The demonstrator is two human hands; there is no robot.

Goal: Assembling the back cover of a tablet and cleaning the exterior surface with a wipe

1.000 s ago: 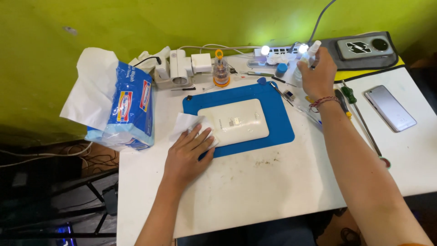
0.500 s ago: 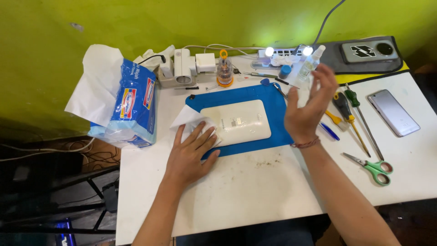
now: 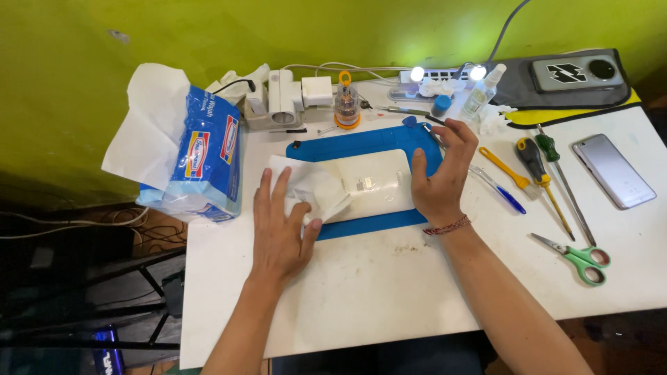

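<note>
1. Fingers of left hand [image 3: 281,229] lie flat and spread, pressing a white tissue [image 3: 310,189] onto the white phone [image 3: 370,185].
2. Right hand [image 3: 439,177] rests open on the phone's right edge, gripping nothing.
3. Phone lies on the blue mat [image 3: 361,142].
4. Risk: uneven pressure could slide the phone off the mat.

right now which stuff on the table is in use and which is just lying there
In use:
left hand pressing a tissue
right hand on a white panel
blue mat underneath

Lying about:
scissors
screwdrivers
pen
phone
spray bottle
tissue pack
</note>
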